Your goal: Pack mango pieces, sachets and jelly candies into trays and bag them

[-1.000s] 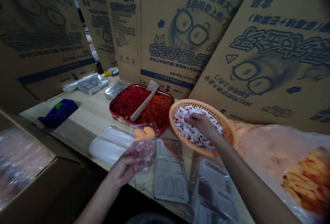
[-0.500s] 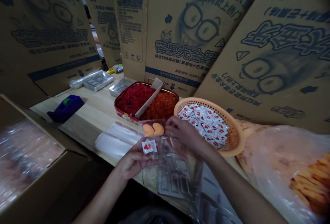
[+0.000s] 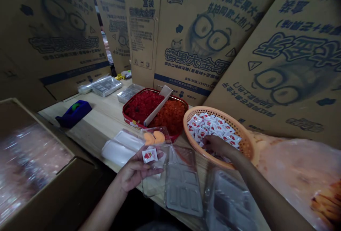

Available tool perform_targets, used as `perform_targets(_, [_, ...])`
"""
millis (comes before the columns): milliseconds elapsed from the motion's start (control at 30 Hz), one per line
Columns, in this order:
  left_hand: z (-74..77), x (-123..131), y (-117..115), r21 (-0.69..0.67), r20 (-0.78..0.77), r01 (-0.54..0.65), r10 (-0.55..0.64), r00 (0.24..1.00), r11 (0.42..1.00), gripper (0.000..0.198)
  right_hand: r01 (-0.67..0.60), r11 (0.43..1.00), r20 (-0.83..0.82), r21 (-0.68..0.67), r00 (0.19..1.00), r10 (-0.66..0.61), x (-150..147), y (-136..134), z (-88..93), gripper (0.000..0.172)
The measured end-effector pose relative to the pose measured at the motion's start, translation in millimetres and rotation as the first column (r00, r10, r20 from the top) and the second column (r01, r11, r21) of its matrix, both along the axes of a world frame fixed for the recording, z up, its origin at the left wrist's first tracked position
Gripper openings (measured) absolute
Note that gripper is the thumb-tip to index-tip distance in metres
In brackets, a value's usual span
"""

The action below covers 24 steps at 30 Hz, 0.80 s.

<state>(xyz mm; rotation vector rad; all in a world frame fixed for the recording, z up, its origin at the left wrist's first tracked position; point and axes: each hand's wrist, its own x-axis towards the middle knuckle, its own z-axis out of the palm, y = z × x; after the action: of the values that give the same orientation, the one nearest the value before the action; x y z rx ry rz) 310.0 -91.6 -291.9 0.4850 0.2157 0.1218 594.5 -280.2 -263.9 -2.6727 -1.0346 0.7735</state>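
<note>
Left hand point(image 3: 135, 172): fingers point(image 3: 133, 174) curled under 1 clear plastic tray point(image 3: 157, 185), gripping it. In that tray, just past the fingers: 2 orange candy pieces point(image 3: 153, 138), 1 sachet point(image 3: 149, 155). Right hand point(image 3: 217, 146): fingers point(image 3: 210, 143) down among many sachets point(image 3: 213, 128) in 1 orange basket point(image 3: 205, 109) on the surface point(image 3: 106, 117); can't tell if they hold one.

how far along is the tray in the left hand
Done: two orange candies and a sachet are in the clear tray. In hand: the left hand holds it, and the right hand is in the orange basket of sachets. Left: the unfilled tray beside it.
</note>
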Motion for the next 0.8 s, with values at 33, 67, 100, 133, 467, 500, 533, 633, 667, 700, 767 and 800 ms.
perform_targets(33, [-0.1, -1.3, 1.6, 0.001, 0.003, -0.006, 0.006, 1.000, 1.000, 0.059, 0.012, 1.000, 0.017, 0.014, 1.000, -0.012, 2.4, -1.1, 1.5, 0.007])
perform_targets(67, [0.1, -2.6, 3.0, 0.003, 0.004, -0.013, 0.013, 1.000, 1.000, 0.058, 0.026, 0.999, 0.042, 0.028, 0.999, -0.027, 4.8, -2.2, 3.6, 0.006])
perform_targets(100, [0.6, -3.7, 4.3, 0.005, 0.004, -0.022, 0.022, 1.000, 1.000, 0.057, 0.039, 0.999, 0.075, 0.039, 0.996, -0.042, 6.8, -3.1, 6.6, 0.007])
perform_targets(133, [1.3, -4.7, 5.4, 0.006, 0.001, -0.028, 0.028, 1.000, 1.000, 0.057, 0.058, 0.997, 0.127, 0.056, 0.990, -0.065, 7.8, -3.5, 10.7, 0.008])
perform_targets(467, [6.8, -10.4, 12.9, 0.019, 0.012, -0.092, 0.092, 0.996, 0.996, 0.071, 0.150, 0.793, -0.298, 0.590, 0.954, 0.042, -87.2, 64.8, 65.2, 0.014])
perform_targets(500, [6.6, -11.8, 13.9, 0.021, 0.020, -0.094, 0.093, 0.995, 0.995, 0.072, 0.080, 0.817, -0.279, 0.571, 0.955, 0.102, -96.5, 75.6, 62.0, 0.012])
perform_targets(533, [6.4, -13.6, 15.1, 0.022, 0.027, -0.096, 0.095, 0.995, 0.995, 0.073, 0.012, 0.834, -0.238, 0.552, 0.961, 0.143, -103.2, 85.5, 56.9, 0.010])
perform_targets(633, [6.2, -20.2, 19.8, 0.018, 0.039, -0.123, 0.122, 0.992, 0.992, 0.077, -0.100, 0.867, -0.115, 0.488, 0.977, 0.177, -112.9, 106.3, 38.3, 0.008])
perform_targets(667, [6.1, -22.5, 21.6, 0.018, 0.041, -0.141, 0.140, 0.989, 0.990, 0.078, -0.114, 0.875, -0.091, 0.470, 0.980, 0.177, -114.5, 110.4, 33.5, 0.009])
perform_targets(700, [5.9, -24.8, 23.6, 0.018, 0.041, -0.160, 0.159, 0.986, 0.987, 0.079, -0.130, 0.882, -0.075, 0.453, 0.980, 0.183, -116.0, 113.3, 30.3, 0.010])
perform_targets(767, [4.9, -29.4, 28.0, 0.021, 0.037, -0.192, 0.191, 0.981, 0.981, 0.080, -0.173, 0.883, -0.049, 0.437, 0.975, 0.215, -118.4, 118.4, 29.4, 0.011])
perform_targets(800, [3.9, -31.7, 30.3, 0.023, 0.035, -0.202, 0.201, 0.979, 0.979, 0.080, -0.189, 0.875, -0.030, 0.446, 0.974, 0.226, -118.5, 121.9, 31.5, 0.011])
